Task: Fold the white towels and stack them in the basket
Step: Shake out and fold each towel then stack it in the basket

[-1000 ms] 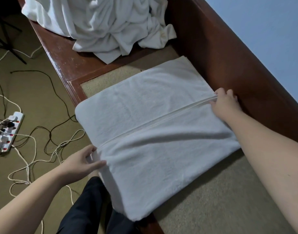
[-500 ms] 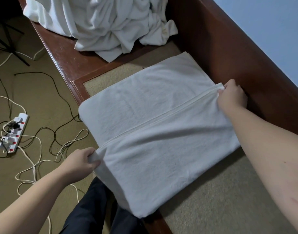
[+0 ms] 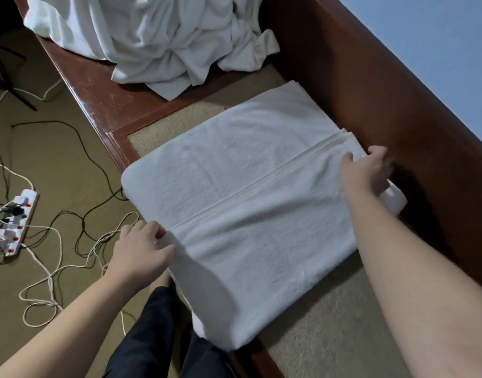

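White terry under both of your hands, and you are gripping it at each end of the fold.

Your left hand (image 3: 141, 251) is reaching in low from the floor side, its fingers (image 3: 155, 230) curling over the near edge of the folded towel (image 3: 242, 208), which is lying flat on the beige pad of the wooden bench (image 3: 103, 88) and overhanging its front rail. Your right hand (image 3: 366, 174) is stretching across to the far edge by the backrest, thumb on top and fingers tucked under, pinching the cloth. Beyond your fingertips the unfolded pile of white towels (image 3: 158, 42) is sitting heaped on the bench. Compared with half a second ago, your right hand is gripping lower, below the hem line instead of at it, and your left hand is now lying further over the edge.
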### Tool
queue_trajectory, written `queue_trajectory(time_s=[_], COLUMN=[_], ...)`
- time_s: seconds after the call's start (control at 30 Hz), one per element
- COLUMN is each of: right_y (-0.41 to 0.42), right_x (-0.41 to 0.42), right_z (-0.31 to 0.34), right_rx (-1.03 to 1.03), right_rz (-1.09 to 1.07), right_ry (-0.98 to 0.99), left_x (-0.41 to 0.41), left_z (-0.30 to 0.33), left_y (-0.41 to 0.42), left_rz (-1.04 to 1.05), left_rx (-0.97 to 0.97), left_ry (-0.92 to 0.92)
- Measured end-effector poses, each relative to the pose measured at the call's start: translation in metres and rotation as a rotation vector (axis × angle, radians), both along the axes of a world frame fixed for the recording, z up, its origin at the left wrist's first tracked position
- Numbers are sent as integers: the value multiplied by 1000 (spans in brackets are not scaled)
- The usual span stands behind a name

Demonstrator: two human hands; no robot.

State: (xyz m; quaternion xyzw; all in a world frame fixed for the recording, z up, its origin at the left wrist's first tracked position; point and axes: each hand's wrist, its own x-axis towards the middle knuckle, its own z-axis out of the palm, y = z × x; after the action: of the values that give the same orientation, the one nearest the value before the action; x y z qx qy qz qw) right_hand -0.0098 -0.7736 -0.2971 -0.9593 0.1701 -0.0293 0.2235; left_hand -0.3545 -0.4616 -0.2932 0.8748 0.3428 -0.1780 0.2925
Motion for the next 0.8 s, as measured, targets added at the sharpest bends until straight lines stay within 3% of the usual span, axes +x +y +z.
queue_trajectory(time_s=[0.1, 0.23, 0.3, 0.47, 0.57, 0.63, 0.73, 0.8], right_y=[-25, -71, -91, -104, -84, -60, -25, -16], right_x=[-68, -120, -117, -84, -88, -97, -107, -104], right_z=[-13, -36, -42, -33, -22, -16, -15, -19], right_rx=[-10, -192, -243, -231, -206, -190, -186, -203], right_rz=[-6, 47, 86, 13, -21, 110, 411, 471], right_ry=[-46, 337, 401, 527, 488, 390, 418, 479], left_x=[33, 65, 68, 71, 66, 56, 35, 16], left_z=[10, 5, -5, -2, 5, 4, -6, -19], left_y=[-16, -27, -27, -30, -42, -54, -79, -102], left_rz=[-70, -220, -265, -101, -63, -100, -335, -582], left_rx=[91, 145, 148, 120, 167, 265, 295, 273], left_ry=[-38, 49, 74, 103, 80, -19, -144, -137])
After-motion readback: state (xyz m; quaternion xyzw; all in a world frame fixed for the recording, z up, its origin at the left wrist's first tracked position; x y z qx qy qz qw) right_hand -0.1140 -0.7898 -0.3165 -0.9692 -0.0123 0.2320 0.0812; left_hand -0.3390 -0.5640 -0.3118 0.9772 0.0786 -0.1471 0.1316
